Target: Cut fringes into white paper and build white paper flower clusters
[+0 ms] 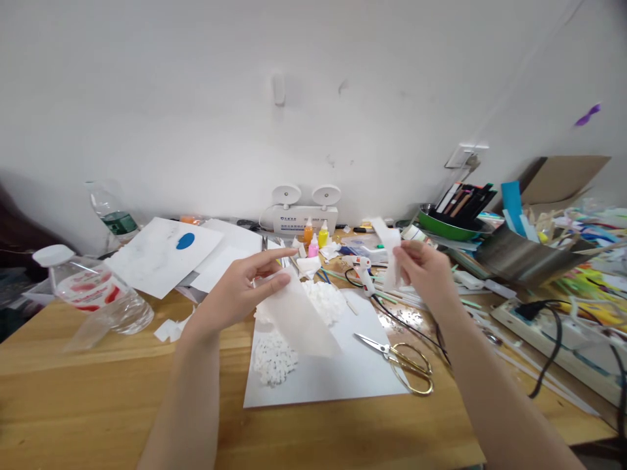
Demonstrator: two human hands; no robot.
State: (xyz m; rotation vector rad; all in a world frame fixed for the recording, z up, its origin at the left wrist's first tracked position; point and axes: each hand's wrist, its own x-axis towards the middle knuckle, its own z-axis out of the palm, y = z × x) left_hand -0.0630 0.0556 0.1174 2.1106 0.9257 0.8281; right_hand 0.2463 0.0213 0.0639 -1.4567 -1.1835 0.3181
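Note:
Between thumb and fingers my left hand (pixel 245 284) grips a strip of thin white paper (pixel 306 320), which hangs slanting over the white sheet (pixel 343 385). Raised to the right, my right hand (pixel 421 264) pinches a smaller piece of folded white paper (pixel 389 251). Beneath the left strip lie a pile of small white paper bits (pixel 274 359) and a heap of crumpled white pieces (pixel 326 300), partly covered by it. Gold-handled scissors (pixel 399 359) rest on the right of the sheet, blades slightly parted, touched by neither hand.
A white glue gun (pixel 362 271) with a black cord lies behind the sheet. Paint bottles (pixel 313 238) stand near the wall. Two plastic bottles, one lying tilted (pixel 98 290), are at left. A power strip (pixel 563 352) and a green bowl of pens (pixel 448 222) are at right.

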